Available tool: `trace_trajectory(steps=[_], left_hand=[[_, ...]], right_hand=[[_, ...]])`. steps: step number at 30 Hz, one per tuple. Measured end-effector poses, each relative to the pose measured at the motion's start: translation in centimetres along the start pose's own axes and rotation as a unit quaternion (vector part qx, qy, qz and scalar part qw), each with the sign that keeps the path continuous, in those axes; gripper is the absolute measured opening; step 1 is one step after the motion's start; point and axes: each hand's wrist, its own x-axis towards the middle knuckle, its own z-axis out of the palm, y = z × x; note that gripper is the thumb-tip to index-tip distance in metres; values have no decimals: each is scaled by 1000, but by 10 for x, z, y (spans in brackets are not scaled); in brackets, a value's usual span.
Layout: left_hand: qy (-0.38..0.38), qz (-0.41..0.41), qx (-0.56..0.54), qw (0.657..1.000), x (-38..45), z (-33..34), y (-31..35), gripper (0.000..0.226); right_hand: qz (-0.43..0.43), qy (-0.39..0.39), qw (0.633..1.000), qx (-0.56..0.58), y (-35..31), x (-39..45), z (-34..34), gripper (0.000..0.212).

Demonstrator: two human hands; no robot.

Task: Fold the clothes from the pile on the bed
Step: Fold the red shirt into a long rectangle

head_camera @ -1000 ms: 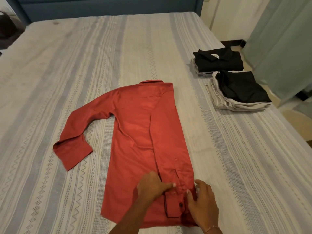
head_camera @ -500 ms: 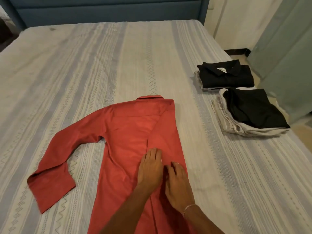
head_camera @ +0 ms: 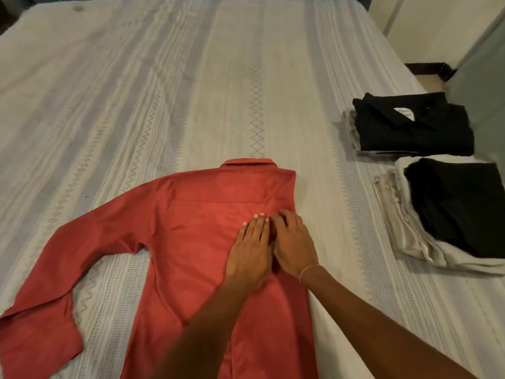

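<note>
Shirt (head_camera: 191, 242), red, lay back-up on the striped bed (head_camera: 191, 77), collar away from me, its right side folded in over the back and its left sleeve (head_camera: 68, 269) stretched out flat toward the bed's left edge. From the head camera, my left hand (head_camera: 252, 250) pressed flat on the upper back, fingers straight and close together. My right hand (head_camera: 293, 244) rested just beside it, touching it, fingers loosely bent on the folded edge, pinching nothing. Two folded stacks (head_camera: 426, 173) sat well apart on the right.
</note>
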Motion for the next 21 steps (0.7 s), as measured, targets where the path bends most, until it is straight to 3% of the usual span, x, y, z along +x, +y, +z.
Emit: trace_trajectory(steps=[6,12,21], left_hand=[[-15,-19,1,1000,-4,13,-2,68],[-34,-24,3,999,-3,17,-7,72],[-49,-25,10,998,-2,18,-8,80]], right_hand=[[-18,50,998,-14,20,60,6,40],[16,-41,998,-48,41,89,13,76],[41,-91,989,-110,41,101,11,78]])
